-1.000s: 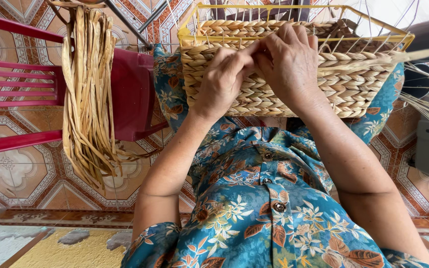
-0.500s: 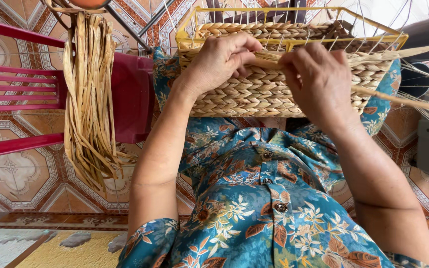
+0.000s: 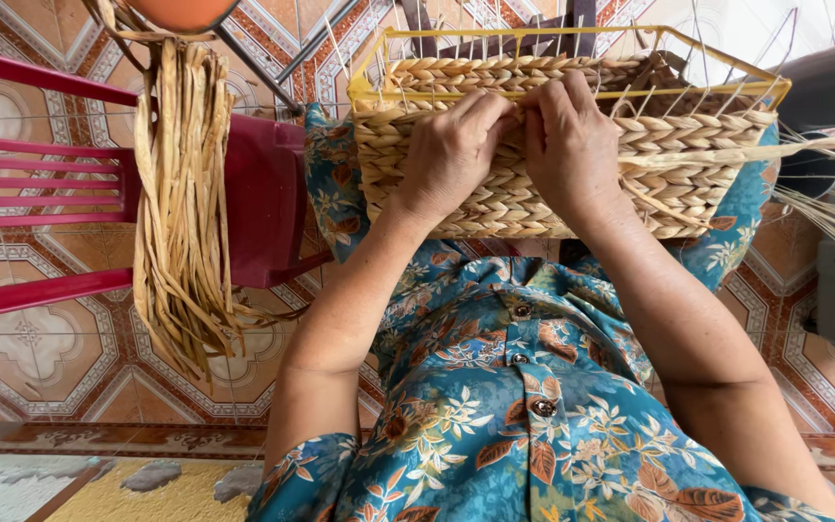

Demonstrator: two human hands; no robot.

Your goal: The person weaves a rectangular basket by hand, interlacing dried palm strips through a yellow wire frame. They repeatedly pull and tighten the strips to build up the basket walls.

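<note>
My left hand (image 3: 451, 155) and right hand (image 3: 572, 145) press knuckle to knuckle on the near wall of the rectangular basket of braided pale straw (image 3: 495, 198), fingers curled, pinching what I take to be a straw strand under its yellow wire rim (image 3: 364, 92); the fingertips are hidden. The basket rests on my lap. I judge a weaving tuck is underway; next needs a firm pull. A bundle of dried straw strips (image 3: 181, 213) hangs over the red plastic chair (image 3: 263, 193).
</note>
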